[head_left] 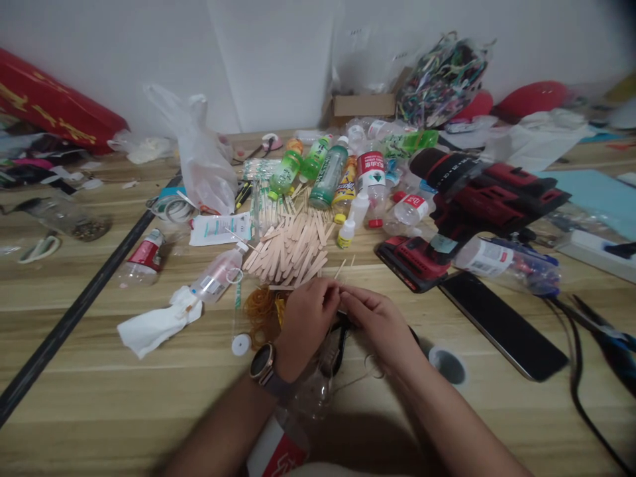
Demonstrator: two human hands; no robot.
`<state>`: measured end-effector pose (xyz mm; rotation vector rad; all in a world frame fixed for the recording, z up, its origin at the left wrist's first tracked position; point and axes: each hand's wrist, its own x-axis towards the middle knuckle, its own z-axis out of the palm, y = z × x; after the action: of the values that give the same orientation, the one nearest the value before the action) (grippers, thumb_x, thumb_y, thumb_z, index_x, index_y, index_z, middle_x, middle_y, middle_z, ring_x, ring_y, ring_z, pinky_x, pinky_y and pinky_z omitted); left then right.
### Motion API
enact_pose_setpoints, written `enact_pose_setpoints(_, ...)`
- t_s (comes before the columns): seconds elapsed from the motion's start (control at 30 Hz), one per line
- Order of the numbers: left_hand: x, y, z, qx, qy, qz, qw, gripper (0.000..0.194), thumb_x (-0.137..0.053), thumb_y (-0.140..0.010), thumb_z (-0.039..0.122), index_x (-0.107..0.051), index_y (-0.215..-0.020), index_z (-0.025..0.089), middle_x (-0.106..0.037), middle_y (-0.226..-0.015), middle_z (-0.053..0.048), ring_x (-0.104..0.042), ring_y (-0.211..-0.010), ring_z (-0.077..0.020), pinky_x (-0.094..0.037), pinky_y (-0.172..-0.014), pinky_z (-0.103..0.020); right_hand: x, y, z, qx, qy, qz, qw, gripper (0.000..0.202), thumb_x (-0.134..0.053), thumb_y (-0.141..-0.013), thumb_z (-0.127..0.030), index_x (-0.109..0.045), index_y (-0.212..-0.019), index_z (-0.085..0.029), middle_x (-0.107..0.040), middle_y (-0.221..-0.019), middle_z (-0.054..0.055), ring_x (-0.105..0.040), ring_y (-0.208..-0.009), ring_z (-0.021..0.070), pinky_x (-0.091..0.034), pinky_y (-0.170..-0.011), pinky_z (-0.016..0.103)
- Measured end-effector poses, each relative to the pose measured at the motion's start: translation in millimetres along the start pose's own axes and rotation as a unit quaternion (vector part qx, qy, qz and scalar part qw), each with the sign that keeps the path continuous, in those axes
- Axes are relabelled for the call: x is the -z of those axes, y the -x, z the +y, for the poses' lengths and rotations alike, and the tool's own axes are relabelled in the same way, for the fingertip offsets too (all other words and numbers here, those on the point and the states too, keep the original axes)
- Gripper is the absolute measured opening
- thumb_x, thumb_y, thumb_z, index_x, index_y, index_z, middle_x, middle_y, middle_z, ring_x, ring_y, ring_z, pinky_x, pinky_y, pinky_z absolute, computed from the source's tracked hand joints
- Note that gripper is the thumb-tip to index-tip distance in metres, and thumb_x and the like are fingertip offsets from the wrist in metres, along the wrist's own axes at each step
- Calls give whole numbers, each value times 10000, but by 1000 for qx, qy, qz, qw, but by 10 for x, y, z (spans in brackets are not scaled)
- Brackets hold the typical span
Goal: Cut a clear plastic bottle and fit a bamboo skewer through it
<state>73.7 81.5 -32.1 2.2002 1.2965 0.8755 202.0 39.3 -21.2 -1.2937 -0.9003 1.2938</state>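
Observation:
My left hand [308, 311], with a watch on its wrist, is closed in a pinch at the front middle. My right hand [375, 318] is also closed, its fingertips meeting the left ones. What they pinch is too small to make out. Below the hands lies a clear plastic bottle [315, 391], partly hidden, with a thin string [355, 379] beside it. Yellow rubber bands [260, 307] lie left of my left hand. Just beyond the hands spreads a heap of wooden sticks [293, 245].
A red cordless drill [462, 199] stands at the right, near a black phone [504, 324] and a small cup [447, 366]. Several bottles stand or lie behind the sticks. A dark strip [84, 298] crosses the table at the left, near a white bag [201, 159].

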Motion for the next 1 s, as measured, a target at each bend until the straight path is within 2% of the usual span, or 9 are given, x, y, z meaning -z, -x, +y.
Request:
enact_pose_setpoints(0.17,-22,8,-27,-36,-8,4,999,157,-564,-930,112,-695,-930,198,-759,-888,-40,-700,-844,-210,-532,-761,-317,21,6,31,-23,-19,4,1000,365,-726,-706,-504,-768,-850,-171,-461,-619,-30,-311,-616,130,-230,-584,274)
enact_pose_setpoints(0.33,-19,7,-43,-88,19,-1,996,229,-552,-931,62,-724,-1021,182,-782,-982,-59,-721,-918,-203,-565,-846,-333,60,9,58,-41,-44,16,998,369,-744,-691,-534,-667,-688,-173,-376,-577,-46,-301,-585,123,-219,-567,276)
enact_pose_setpoints(0.47,-29,6,-45,-92,26,-4,995,189,-597,-912,62,-735,-981,171,-787,-974,-61,-728,-914,-198,-577,-853,-326,54,8,68,-41,-43,25,998,358,-743,-688,-511,-693,-724,-158,-380,-576,-51,-286,-572,111,-208,-554,268)
enact_pose_setpoints(0.57,-20,0,-38,-68,17,-8,998,170,-624,-889,64,-734,-936,185,-787,-933,-47,-727,-880,-198,-577,-823,-322,26,8,68,-33,-29,24,999,367,-727,-699,-483,-764,-836,-144,-471,-583,-38,-312,-562,106,-245,-547,255)
enact_pose_setpoints(0.67,10,-11,-12,-34,12,-13,999,157,-623,-879,83,-728,-899,198,-782,-898,-39,-722,-852,-205,-567,-799,-327,4,2,62,-13,-10,23,1000,356,-727,-701,-472,-804,-882,-175,-603,-638,-15,-434,-599,130,-390,-628,277)
enact_pose_setpoints(0.77,45,-21,18,-2,43,-18,999,138,-605,-894,119,-716,-884,200,-777,-890,-46,-714,-849,-208,-554,-791,-328,23,3,65,9,8,31,999,325,-728,-692,-478,-815,-856,-213,-721,-782,18,-608,-795,205,-477,-844,352)
enact_pose_setpoints(0.87,63,-27,25,32,100,-6,994,117,-587,-901,153,-692,-887,202,-766,-894,-43,-699,-837,-197,-541,-785,-320,94,37,84,23,31,68,997,345,-729,-689,-466,-817,-915,-222,-765,-967,51,-643,-991,260,-447,-968,392)
enact_pose_setpoints(0.93,59,-30,16,67,140,4,988,85,-581,-898,187,-655,-860,203,-745,-861,-32,-684,-806,-186,-533,-755,-308,151,86,100,25,50,92,994,360,-719,-704,-445,-810,-964,-214,-758,-953,57,-640,-942,252,-457,-914,383)
enact_pose_setpoints(1.0,46,-36,4,112,189,12,975,83,-559,-902,221,-606,-835,204,-710,-819,-21,-668,-776,-175,-523,-717,-295,196,151,115,21,63,101,993,357,-689,-739,-437,-800,-977,-196,-708,-791,37,-604,-771,214,-460,-763,345)
